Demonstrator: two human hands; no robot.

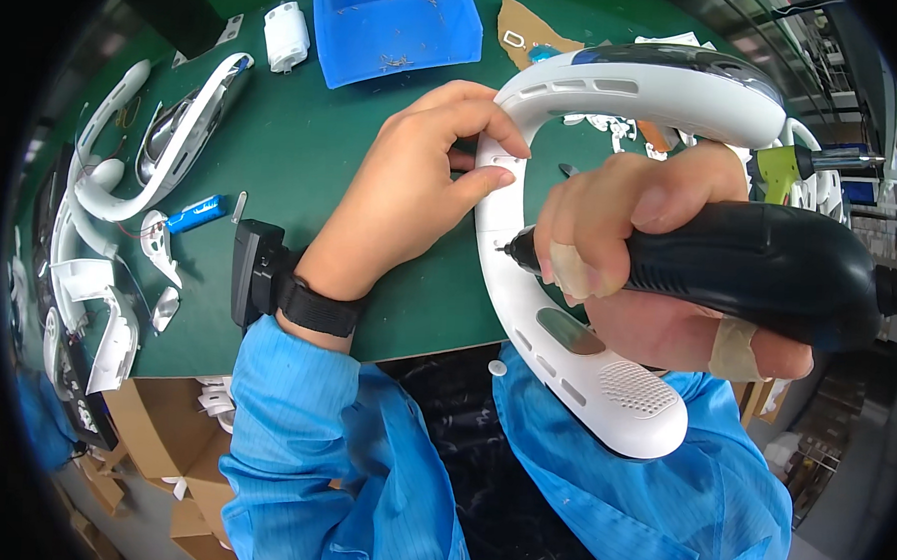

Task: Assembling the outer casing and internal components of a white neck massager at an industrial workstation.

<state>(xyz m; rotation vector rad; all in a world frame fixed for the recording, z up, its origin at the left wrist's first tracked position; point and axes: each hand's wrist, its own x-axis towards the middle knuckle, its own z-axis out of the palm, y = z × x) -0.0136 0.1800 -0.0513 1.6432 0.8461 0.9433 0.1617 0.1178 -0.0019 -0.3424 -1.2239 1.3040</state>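
Observation:
A white U-shaped neck fan [507, 198] with slotted vents and a round-holed grille at its lower end stands in front of me, its near end over my lap. My left hand [413, 178] pinches its curved band between thumb and fingers, just above a screw hole. A black electric screwdriver [750, 263] lies in the grip of my right hand [621, 218], with tape around some of the fingers. Its bit points left and meets the band at a small hole below my left thumb. Whether a screw sits there, I cannot tell.
At the back, a blue bin [394, 37] holds small screws. Opened white fan housings [174, 138], a blue battery cell [196, 214] and loose shells lie on the left of the green table [293, 163]. A green-and-black tool [784, 170] is at the right. Cardboard boxes [162, 418] stand below the table.

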